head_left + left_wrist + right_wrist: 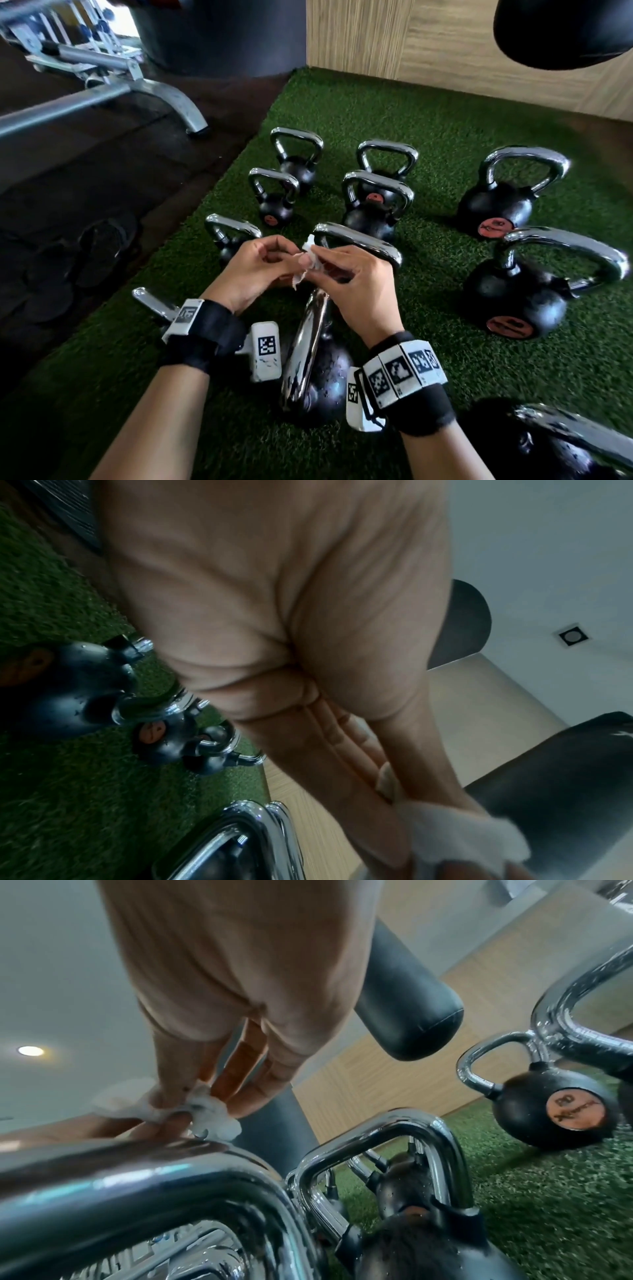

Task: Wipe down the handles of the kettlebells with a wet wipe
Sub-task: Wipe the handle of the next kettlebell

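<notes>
Above the chrome handle (359, 241) of the nearest kettlebell (322, 380), the left hand (251, 270) and right hand (356, 291) both pinch a small crumpled wet wipe (310, 258) between curled fingertips, just over the handle.

Only one marking reads with any certainty: "20", above an illegible scrawled brand word, on the round orange badge (574, 1110) fronting the black kettlebell (534, 1112) on the green turf (548, 1204).
</notes>
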A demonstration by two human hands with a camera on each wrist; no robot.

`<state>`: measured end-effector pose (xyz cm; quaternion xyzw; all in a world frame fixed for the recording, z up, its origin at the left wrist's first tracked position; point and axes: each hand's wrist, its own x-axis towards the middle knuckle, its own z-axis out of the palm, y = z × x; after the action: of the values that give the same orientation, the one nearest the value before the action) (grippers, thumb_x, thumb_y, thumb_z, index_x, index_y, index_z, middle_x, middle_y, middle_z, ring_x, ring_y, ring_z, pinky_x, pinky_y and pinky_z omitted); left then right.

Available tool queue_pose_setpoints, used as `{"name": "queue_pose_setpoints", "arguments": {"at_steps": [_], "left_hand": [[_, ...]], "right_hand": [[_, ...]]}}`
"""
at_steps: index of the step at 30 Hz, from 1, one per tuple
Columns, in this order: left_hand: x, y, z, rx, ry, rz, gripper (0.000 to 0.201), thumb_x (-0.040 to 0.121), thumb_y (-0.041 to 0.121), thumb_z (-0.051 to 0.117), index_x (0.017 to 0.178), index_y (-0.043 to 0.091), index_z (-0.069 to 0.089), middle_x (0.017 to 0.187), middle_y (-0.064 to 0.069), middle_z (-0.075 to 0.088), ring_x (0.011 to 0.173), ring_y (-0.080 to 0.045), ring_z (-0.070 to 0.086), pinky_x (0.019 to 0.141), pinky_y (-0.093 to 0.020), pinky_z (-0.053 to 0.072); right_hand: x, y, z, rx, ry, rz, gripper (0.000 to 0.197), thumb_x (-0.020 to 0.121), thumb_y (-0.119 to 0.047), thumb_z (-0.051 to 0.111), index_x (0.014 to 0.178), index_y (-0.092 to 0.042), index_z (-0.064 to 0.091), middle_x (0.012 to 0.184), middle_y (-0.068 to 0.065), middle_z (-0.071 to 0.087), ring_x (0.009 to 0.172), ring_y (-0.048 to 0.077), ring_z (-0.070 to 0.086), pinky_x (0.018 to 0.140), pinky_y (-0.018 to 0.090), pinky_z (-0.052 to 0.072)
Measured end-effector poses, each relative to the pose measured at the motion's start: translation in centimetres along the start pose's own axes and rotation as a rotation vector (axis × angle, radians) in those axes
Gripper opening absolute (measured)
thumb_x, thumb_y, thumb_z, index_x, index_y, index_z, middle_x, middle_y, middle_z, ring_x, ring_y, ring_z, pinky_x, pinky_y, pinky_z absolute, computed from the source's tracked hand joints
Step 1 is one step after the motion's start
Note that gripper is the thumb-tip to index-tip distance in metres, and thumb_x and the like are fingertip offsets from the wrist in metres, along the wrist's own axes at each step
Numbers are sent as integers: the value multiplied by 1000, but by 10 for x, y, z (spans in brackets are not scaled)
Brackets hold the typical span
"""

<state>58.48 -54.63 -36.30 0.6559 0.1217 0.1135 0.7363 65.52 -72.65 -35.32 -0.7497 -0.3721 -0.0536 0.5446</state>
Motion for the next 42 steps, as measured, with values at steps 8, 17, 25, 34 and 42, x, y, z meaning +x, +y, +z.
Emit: {"name": "queue_pose_setpoints", "arguments": {"at_steps": [8, 17, 25, 34, 42], "left_hand": [[-6, -19, -21, 242, -14, -76, 21, 98, 46, 60, 112, 39, 75, 116, 1, 77, 101, -20, 76, 79, -27, 61], [-61, -89, -11, 959, -473, -120, 65, 88, 12, 73, 140, 40, 45, 137, 24, 51, 127, 21, 43, 104, 1, 29], [-85, -95, 9, 914, -459, -27, 137, 47, 12, 103, 150, 31, 15, 163, -5, 21, 154, -24, 19, 126, -41, 25], [-84, -117, -3, 733, -440, 71, 139, 44, 17, 104, 143, 51, 12, 152, 9, 36, 146, -22, 37, 119, -46, 37], [-84, -122, -6, 692, -409, 29, 140, 40, 29, 105, 142, 61, 15, 150, 15, 41, 142, -11, 41, 117, -42, 41]], "right_hand": [[-15, 28, -4, 41, 90, 200, 22, 79, -17, 82, 100, -25, 81, 89, -16, 77, 78, -7, 70, 71, 6, 52], [-72, 62, -2, 4, 146, 505, 18, 75, -15, 82, 88, -28, 82, 72, -23, 71, 70, -16, 64, 67, 4, 47], [-78, 64, 24, 89, 61, 639, 19, 71, -24, 90, 88, -26, 83, 75, -14, 76, 70, -8, 67, 78, 16, 56], [-61, 56, 35, -84, 124, 645, 16, 83, -18, 77, 98, -21, 82, 90, 2, 79, 79, 11, 67, 75, 14, 47], [-58, 53, 30, -2, 148, 626, 19, 79, -19, 82, 95, -28, 82, 82, -8, 75, 85, 9, 70, 84, 24, 55]]}}
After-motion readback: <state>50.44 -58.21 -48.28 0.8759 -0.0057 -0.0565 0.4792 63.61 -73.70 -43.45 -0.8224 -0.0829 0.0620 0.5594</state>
